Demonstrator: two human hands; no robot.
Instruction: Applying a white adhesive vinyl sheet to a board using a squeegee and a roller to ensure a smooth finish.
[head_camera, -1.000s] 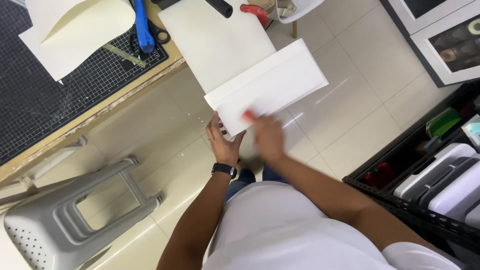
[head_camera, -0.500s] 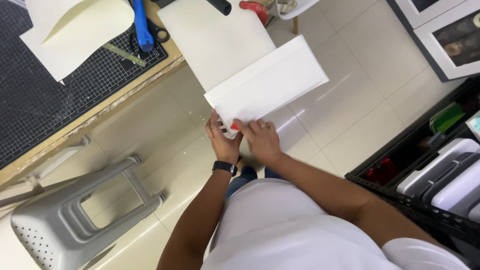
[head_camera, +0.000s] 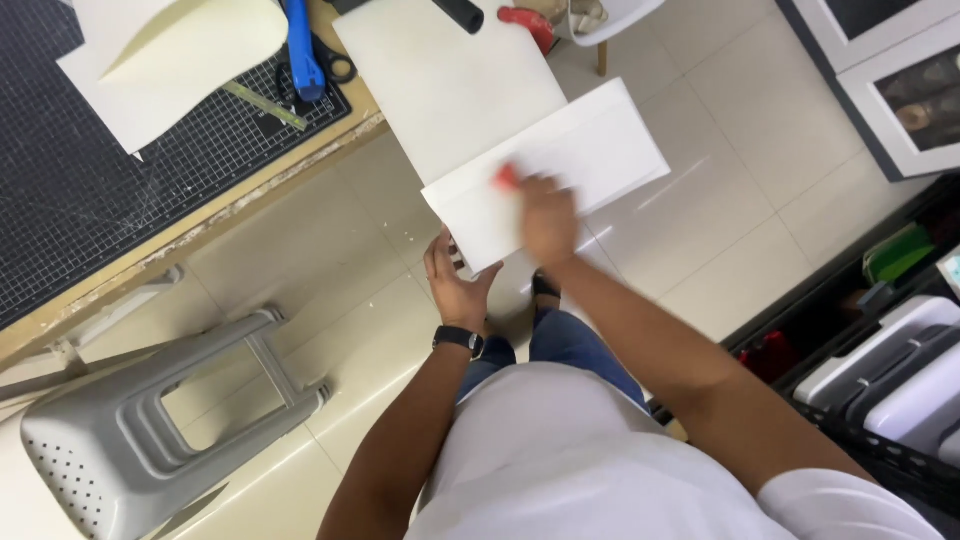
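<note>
A white rectangular board (head_camera: 590, 155) is held over the tiled floor in front of me. My left hand (head_camera: 455, 285) grips its near lower corner from underneath, a dark watch on that wrist. My right hand (head_camera: 548, 215) lies on top of the board near its middle and is blurred with motion. It holds a small red object (head_camera: 506, 178), pressed against the board's face. A second, larger white sheet (head_camera: 445, 80) lies behind the board, partly on the table edge.
A worktable with a black cutting mat (head_camera: 90, 190) is at upper left, carrying cream paper (head_camera: 170, 55), a blue-handled tool (head_camera: 300, 50) and a ruler (head_camera: 265, 105). A grey plastic stool (head_camera: 150, 410) stands at lower left. Black crates with white containers (head_camera: 890, 370) sit at right.
My right hand with the red object has slid from the board's near corner up to its middle. The left hand has kept its grip at the corner.
</note>
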